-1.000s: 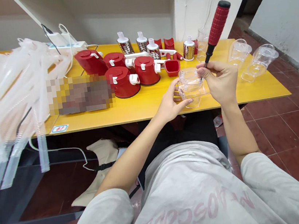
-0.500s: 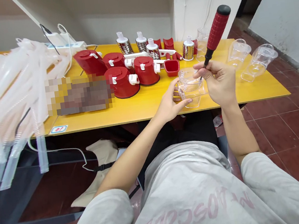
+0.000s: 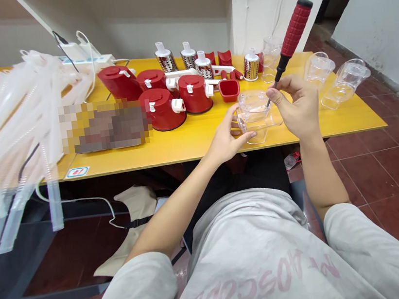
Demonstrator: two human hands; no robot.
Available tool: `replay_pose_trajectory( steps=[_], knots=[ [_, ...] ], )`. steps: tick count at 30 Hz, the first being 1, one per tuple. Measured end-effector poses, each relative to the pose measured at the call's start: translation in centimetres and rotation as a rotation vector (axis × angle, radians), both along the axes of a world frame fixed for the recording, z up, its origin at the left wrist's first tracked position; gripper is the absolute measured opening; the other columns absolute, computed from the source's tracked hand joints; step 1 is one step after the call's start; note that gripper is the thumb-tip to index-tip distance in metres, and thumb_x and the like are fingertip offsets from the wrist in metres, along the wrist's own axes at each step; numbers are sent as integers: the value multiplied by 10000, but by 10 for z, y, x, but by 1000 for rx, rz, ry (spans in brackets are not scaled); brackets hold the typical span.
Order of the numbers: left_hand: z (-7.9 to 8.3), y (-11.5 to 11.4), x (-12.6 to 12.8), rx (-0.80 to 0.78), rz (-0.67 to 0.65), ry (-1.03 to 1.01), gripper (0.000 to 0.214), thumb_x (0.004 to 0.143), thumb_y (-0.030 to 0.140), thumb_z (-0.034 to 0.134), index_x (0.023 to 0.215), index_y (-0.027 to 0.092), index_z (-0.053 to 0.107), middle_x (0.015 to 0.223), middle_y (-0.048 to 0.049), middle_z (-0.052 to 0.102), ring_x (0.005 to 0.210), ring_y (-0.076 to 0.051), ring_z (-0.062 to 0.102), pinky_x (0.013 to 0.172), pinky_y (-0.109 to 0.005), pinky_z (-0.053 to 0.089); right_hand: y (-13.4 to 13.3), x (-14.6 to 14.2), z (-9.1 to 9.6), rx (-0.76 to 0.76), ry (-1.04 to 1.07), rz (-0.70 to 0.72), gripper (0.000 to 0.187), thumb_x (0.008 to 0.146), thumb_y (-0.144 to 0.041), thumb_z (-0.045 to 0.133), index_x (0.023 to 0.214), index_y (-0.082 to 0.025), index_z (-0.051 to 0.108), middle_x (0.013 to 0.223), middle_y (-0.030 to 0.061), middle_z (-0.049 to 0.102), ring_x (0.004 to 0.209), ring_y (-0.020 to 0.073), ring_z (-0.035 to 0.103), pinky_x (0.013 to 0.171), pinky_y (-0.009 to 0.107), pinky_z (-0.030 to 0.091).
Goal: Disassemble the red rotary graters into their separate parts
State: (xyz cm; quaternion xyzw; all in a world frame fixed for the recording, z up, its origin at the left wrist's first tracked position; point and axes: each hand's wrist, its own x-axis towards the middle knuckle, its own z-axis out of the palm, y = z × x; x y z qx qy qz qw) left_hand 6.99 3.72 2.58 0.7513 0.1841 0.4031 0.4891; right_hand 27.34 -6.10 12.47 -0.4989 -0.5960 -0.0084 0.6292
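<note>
**A busy yellow table [image 3: 191, 145]**

Four red pots [image 3: 162, 109] stand in the middle, with a small red cup [image 3: 229, 90] just beside them. Four shiny metal graters [image 3: 166, 61] stand along the far side. Three clear cups [image 3: 345, 82] sit at the right end. A big bunch of white plastic tubes [image 3: 8, 120] hangs over the left side, near a white power strip [image 3: 88, 62]. A blurry patch [image 3: 106, 125] hides one spot. Red tiles [image 3: 390, 178] cover the floor.

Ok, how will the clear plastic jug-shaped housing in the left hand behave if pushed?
The clear plastic housing probably feels light but stiff; thin walls could crack if forced. Its smooth surface looks slippery, and its uneven shape might tip.
</note>
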Motion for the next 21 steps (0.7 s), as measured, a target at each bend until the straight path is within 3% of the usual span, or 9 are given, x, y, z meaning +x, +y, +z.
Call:
replay_pose_trajectory(
  steps=[7,14,21],
  knots=[
    [3,-1,-1,16,1,17,1024,885,621,978,1718,295,480,1464,-149,802,1150,-316,834,1069,-516,678,-1,-3,-1,-43,39,59,456,1037,-729,802,1068,-279,867,980,4,855,946,214,836,981,424,695],
    [0,0,0,19,-1,6,1026,891,627,972,1732,316,474,1484,-145,794,1155,-316,827,1050,-506,679,-3,-4,1,-78,12,118,431,1097,-699,737,1136,-285,854,1013,15,853,980,210,844,1012,413,688],
    [-1,0,0,23,2,-7,1008,899,594,972,1733,319,476,1535,-148,776,1150,-302,829,1027,-478,682,-2,-7,-2,-33,3,82,442,1112,-690,717,1170,-263,814,1074,34,839,1010,218,837,1067,454,694]
  ],
)
